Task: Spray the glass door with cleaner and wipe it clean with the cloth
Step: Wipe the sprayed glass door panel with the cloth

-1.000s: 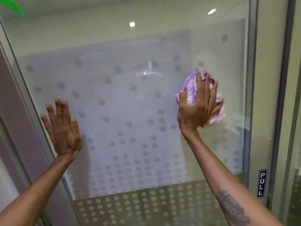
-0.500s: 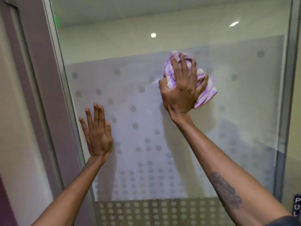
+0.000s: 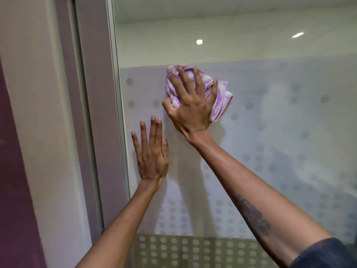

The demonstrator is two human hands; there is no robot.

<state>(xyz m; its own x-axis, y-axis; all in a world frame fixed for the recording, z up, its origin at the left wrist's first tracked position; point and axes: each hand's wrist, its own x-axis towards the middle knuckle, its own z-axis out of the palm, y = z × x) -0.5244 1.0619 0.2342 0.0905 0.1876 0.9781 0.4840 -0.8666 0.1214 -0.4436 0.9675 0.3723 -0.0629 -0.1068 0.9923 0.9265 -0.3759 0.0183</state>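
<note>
The right hand (image 3: 190,105) lies flat with fingers spread over a bunched purple-and-white cloth (image 3: 218,97), pressing it against the glass door (image 3: 280,117) at the upper edge of the frosted, dotted band, near the door's left edge; the left hand (image 3: 151,154) is empty, fingers extended and only slightly parted, palm apparently flat on the glass just beside the metal frame (image 3: 120,113) and below the cloth. No spray bottle is in view; wiping is judged to be the step in hand. Whether the pane is wet cannot be confirmed, though a fainter smeared patch to the right may be residue or merely reflection. Risks: the bare left palm is likely to leave prints on the pane, requiring a further pass; the cloth, held only by flat pressure rather than gripped, could slip free and drop; the loose tail hanging at lower right could drag streaks; firm leaning on a hinged pane could swing it.
</note>
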